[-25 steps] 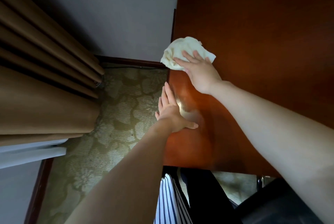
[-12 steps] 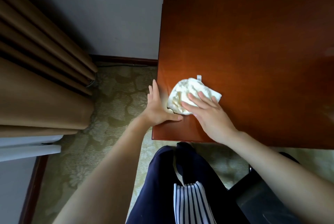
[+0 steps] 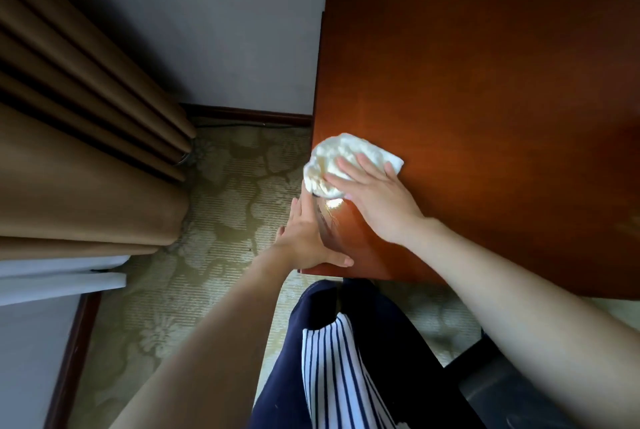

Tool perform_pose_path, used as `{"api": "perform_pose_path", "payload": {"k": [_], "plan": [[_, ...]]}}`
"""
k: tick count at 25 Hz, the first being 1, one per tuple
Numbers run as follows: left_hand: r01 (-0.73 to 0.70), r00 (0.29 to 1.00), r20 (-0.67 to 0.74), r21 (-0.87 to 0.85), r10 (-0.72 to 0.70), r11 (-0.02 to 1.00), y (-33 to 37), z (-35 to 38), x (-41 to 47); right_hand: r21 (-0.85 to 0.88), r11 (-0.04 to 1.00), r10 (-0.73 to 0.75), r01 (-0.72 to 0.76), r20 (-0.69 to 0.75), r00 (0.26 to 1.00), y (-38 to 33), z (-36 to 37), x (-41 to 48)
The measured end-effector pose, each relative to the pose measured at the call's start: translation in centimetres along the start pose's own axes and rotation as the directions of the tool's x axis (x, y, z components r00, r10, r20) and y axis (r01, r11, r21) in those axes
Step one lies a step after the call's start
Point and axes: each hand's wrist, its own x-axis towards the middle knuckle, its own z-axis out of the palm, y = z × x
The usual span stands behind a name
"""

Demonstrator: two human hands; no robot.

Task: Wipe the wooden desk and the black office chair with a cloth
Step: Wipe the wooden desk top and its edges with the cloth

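Right grip (image 3: 377, 200) isn't clenched on anything: fingers straight and spread, palm pressing flat down on the white cloth (image 3: 343, 156). Left grip (image 3: 308, 238) is loose too, holding nothing, with its fingers straight along the left side edge of the wooden bench (image 3: 485, 99) and the thumb laid on top by the front left corner.

The cloth sits bunched at the bench's left edge, poking a little past it over the patterned carpet (image 3: 225, 206). Half a second back it was nearer the front edge, right up against the left thumb. Now it's slid away from the person along that same edge, and there's a gap with a bright glare spot between it and the thumb. Left grip hasn't shifted from its corner.

Black chair (image 3: 509, 394) is bottom right, beside the person's striped garment (image 3: 332, 376) — brown curtain (image 3: 86, 158) off to the left.
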Motion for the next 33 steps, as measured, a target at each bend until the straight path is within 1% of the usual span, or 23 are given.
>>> {"api": "perform_pose_path", "payload": {"k": [2,5,8,10,11,12,14,15,16,18,19,22,25,27,29,30,33], "plan": [[0.003,1.0,-0.006,-0.008,-0.003,1.0,0.0,0.1,0.0,0.021,1.0,0.018,-0.017,-0.025,1.0,-0.5,-0.8,3.1],[0.007,1.0,-0.017,-0.021,-0.007,1.0,-0.1,0.1,0.0,0.018,0.998,0.057,-0.057,-0.016,0.998,-0.7,-1.7,6.6],[0.016,1.0,-0.009,-0.002,-0.017,1.0,0.2,0.1,0.0,-0.009,0.997,0.078,-0.078,-0.051,0.996,-0.8,-1.7,8.1],[0.005,1.0,0.015,-0.048,-0.004,0.999,0.2,0.1,0.0,-0.021,0.998,0.06,-0.062,-0.089,0.994,-0.8,-1.3,7.7],[0.0,0.999,0.034,-0.106,0.004,0.994,0.0,0.0,0.1,-0.015,0.999,0.05,-0.051,-0.103,0.993,-0.7,-1.1,7.3],[0.008,0.999,0.051,-0.208,0.003,0.978,-0.1,-0.2,-0.1,0.002,0.999,0.038,-0.038,-0.109,0.993,-0.5,-0.8,6.7],[0.03,0.998,0.065,-0.429,-0.002,0.903,-0.5,-0.5,-0.5,0.047,0.999,0.026,-0.021,-0.108,0.994,-0.4,0.1,4.7],[0.012,0.999,0.046,-0.495,0.012,0.869,-0.6,-0.8,-0.9,0.069,0.997,0.026,-0.02,-0.1,0.995,-0.6,0.7,3.4],[-0.02,0.999,0.023,-0.525,0.038,0.851,-0.6,-1.1,-1.3,0.089,0.996,0.025,-0.016,-0.093,0.995,-0.8,1.3,2.1],[-0.061,0.997,0.004,-0.507,0.073,0.86,-0.4,-1.4,-2.3,0.115,0.993,0.016,-0.005,-0.087,0.996,-1.5,2.3,-0.7],[-0.061,0.998,-0.003,-0.498,0.069,0.865,-0.1,-1.2,-2.8,0.12,0.993,0.012,-0.002,-0.083,0.996,-2.0,2.7,-2.3],[-0.021,0.999,0.013,-0.526,0.032,0.85,-0.1,-0.1,-4.6,0.131,0.991,0.005,0.006,-0.084,0.996,-3.6,4.6,-6.7],[0.027,0.999,0.037,-0.553,-0.008,0.833,-0.7,1.3,-6.3,0.112,0.993,-0.034,0.05,-0.139,0.99,-4.9,6.7,-10.2],[0.029,1.0,0.009,-0.565,-0.029,0.824,-0.6,1.7,-7.0,0.067,0.997,-0.034,0.044,-0.156,0.987,-5.0,7.3,-11.0],[0.041,0.998,-0.018,-0.597,-0.065,0.801,-0.3,1.3,-7.8,0.077,0.996,-0.026,0.037,-0.137,0.99,-5.3,7.0,-10.7],[0.046,0.996,-0.034,-0.61,-0.085,0.791,-0.3,1.0,-8.0,0.095,0.995,-0.016,0.025,-0.086,0.996,-5.6,6.7,-10.4],[0.013,0.988,-0.118,-0.597,-0.104,0.802,-1.3,-0.1,-7.9,0.079,0.997,-0.007,0.009,-0.017,1.0,-6.5,5.7,-9.0]]}}
